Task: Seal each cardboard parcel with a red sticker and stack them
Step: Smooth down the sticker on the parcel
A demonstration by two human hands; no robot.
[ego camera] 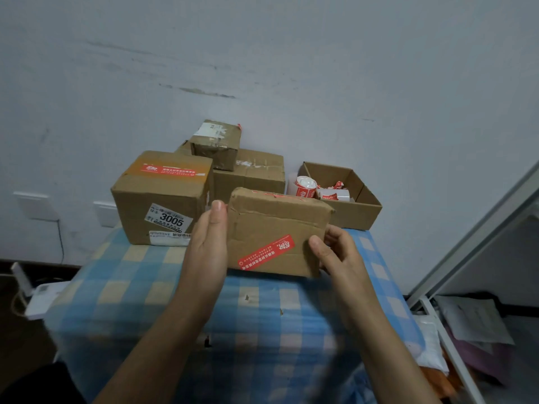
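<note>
1. The flat parcel (271, 228) was held up on edge above the table (262, 330), in front of the other boxes, with its broad face turned to the camera.
2. A red sticker (266, 252) lay slantwise across the lower part of that face, and a second red strip (280, 196) showed along the top edge.
3. The left grip (204, 252) clasped the parcel's left edge. Its thumb lay straight up along the corner and the other fingers were hidden behind the cardboard.
4. The right grip (335, 252) was curled round the right edge, its thumb tip pressing the front face just beside the sticker's upper end.
5. Behind and to the left stood a large box (159, 199) with a "3005" label on its side and a sealing sticker (172, 170) on its top.
6. Just beside it stood a wide box (253, 173) with a small taped box (215, 144) stacked on it.
7. To the right, an open box (358, 208) held sticker rolls (304, 186) and red scraps.
8. A blue checked cloth (131, 272) covered the table, which stood against a pale wall (291, 68).
</note>
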